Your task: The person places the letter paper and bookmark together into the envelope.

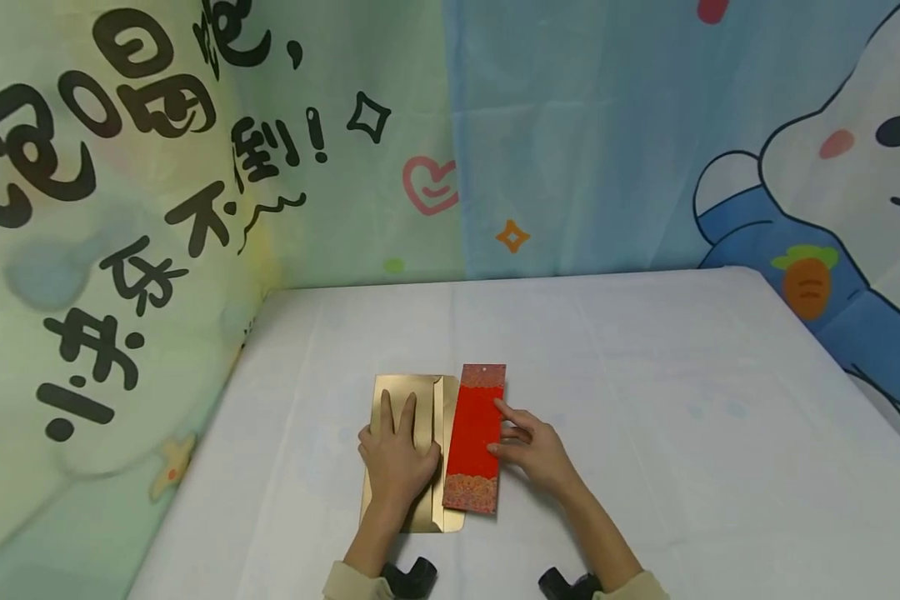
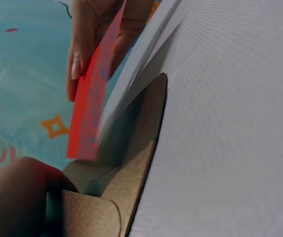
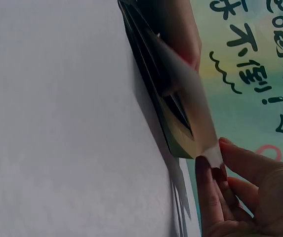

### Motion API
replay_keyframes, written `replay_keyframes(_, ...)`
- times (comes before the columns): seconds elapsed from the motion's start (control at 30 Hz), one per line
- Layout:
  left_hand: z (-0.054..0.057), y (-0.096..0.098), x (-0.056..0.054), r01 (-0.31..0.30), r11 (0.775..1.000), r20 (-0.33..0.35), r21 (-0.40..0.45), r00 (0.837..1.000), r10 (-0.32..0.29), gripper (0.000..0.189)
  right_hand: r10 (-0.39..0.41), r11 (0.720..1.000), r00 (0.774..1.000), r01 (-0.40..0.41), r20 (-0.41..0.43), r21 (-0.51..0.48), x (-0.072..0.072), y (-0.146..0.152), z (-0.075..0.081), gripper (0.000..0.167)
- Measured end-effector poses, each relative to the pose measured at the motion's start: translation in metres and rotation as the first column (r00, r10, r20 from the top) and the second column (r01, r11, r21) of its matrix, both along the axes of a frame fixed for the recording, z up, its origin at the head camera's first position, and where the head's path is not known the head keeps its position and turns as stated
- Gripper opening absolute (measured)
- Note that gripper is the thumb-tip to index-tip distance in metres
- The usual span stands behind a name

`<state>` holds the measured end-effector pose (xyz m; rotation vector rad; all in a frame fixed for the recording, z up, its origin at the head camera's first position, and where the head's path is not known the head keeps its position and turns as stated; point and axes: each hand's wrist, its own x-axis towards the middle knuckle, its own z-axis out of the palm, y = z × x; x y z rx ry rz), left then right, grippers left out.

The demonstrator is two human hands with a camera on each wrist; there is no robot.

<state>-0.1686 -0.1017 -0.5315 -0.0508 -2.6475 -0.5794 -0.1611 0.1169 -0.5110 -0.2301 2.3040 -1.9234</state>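
I've got the left hand point(image 1: 399, 467) lying on a gold envelope point(image 1: 426, 417), fingers straight and a couple of them spread toward its top end, so it's pressing rather than gripping. The envelope is flat on the white surface point(image 1: 645, 400), pretty much right in front of the person. My right hand point(image 1: 532, 450) has a red card point(image 1: 472, 433) pinched by its right edge, thumb and fingertips on it. That card has patterned bands at both ends and sits over the envelope's right side, leaning a bit in the head view. From the left wrist cam I can see it's tipped up on an angle, not lying flat, and the right wrist cam gives me its pale back side. Cuffs are beige, with a black wrist mount point(image 1: 412, 577) by the left one. Behind everything there's a printed backdrop with a cartoon rabbit point(image 1: 858, 192) and big dark lettering point(image 1: 90, 350).
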Motion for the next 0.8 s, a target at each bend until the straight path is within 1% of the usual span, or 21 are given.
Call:
replay_keyframes(0.07,0.000,0.000,0.000,0.002,1.000,0.002,0.001,1.000,-0.002,0.066,0.010,0.999,1.000,-0.010,-0.014,0.035,0.000,-0.004,-0.002,0.067)
replay_keyframes(0.13,0.000,0.000,0.000,0.000,1.000,0.007,-0.005,1.000,0.000,0.065,0.021,0.999,0.999,-0.019,-0.030,0.045,0.000,-0.007,-0.004,0.068)
replay_keyframes(0.27,-0.001,-0.001,0.000,0.001,1.000,0.010,-0.004,1.000,-0.001,0.065,0.047,0.999,0.998,-0.048,-0.040,-0.008,0.002,-0.010,-0.005,0.072)
replay_keyframes(0.33,-0.001,-0.001,0.000,0.003,1.000,0.012,-0.004,1.000,-0.003,0.066,0.061,0.997,0.997,-0.063,-0.046,-0.033,0.005,-0.012,-0.002,0.072)
replay_keyframes(0.5,-0.001,0.000,-0.001,-0.003,1.000,0.006,-0.014,1.000,0.003,0.065,0.100,0.993,0.991,-0.104,-0.094,-0.047,0.011,-0.015,0.007,0.070)
replay_keyframes(0.6,-0.001,-0.001,-0.001,-0.005,1.000,0.008,-0.011,1.000,0.005,0.066,0.097,0.995,0.991,-0.100,-0.091,-0.031,0.009,-0.015,0.001,0.070)
replay_keyframes(0.73,-0.002,-0.001,-0.001,-0.002,1.000,0.014,-0.007,1.000,0.002,0.066,0.106,0.994,0.993,-0.107,-0.051,-0.032,0.005,-0.013,-0.010,0.070)
replay_keyframes(0.8,-0.002,-0.001,-0.002,-0.003,1.000,0.011,-0.013,1.000,0.003,0.066,0.117,0.992,0.993,-0.118,-0.035,-0.039,0.004,-0.012,-0.012,0.070)
